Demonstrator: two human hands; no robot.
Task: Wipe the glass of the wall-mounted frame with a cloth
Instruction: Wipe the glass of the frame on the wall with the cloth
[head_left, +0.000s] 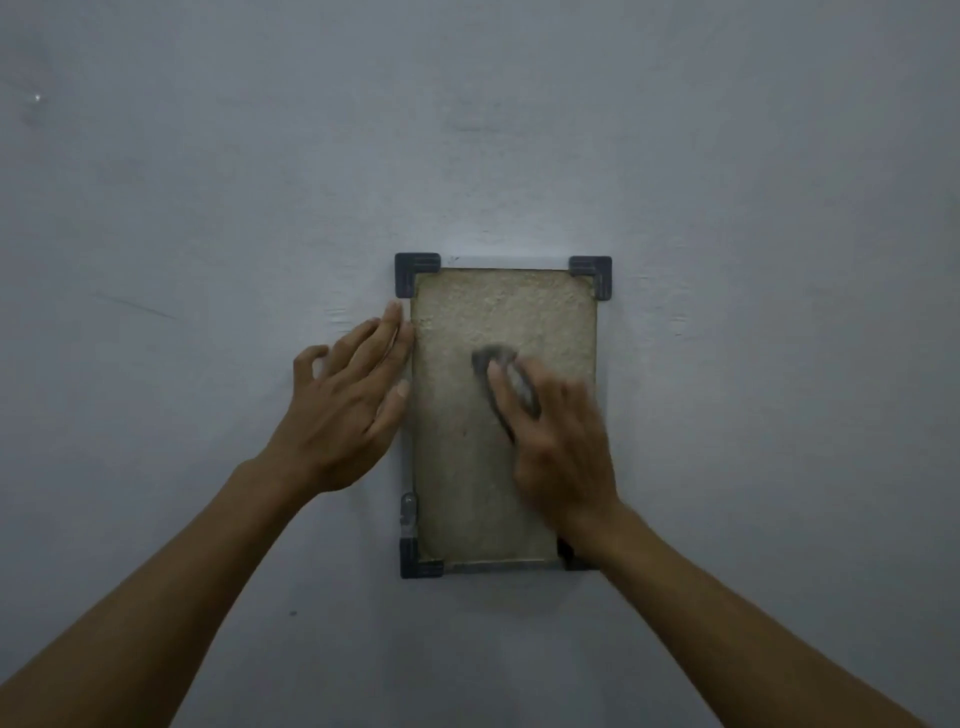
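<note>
- Glass of the wall-mounted frame (498, 322) hangs flat on a pale, faintly scuffed painted wall (208, 182), at the centre of the view; it is a tall rectangle over a mottled beige backing, clamped by dark L-shaped corner brackets (413, 270), with a small clear clip (408, 512) low on its left edge.
- Left hand (353, 405) lies open against the wall, its straight fingertips touching the frame's left edge, seemingly to steady it.
- Right hand (556, 431) presses a small, crumpled grey cloth (493, 358) onto the middle of the pane, fingers curled over the wad; the hand is blurred, so the exact grip is hard to make out.
- Risks, as I judge them: hard sideways strokes could shift the pane in its brackets or loosen a corner, since only small fittings hold it. The lower right bracket is hidden behind the wrist, so its hold cannot be checked.
- So small a wad might slip from the fingers, leaving skin to smear the glass.
</note>
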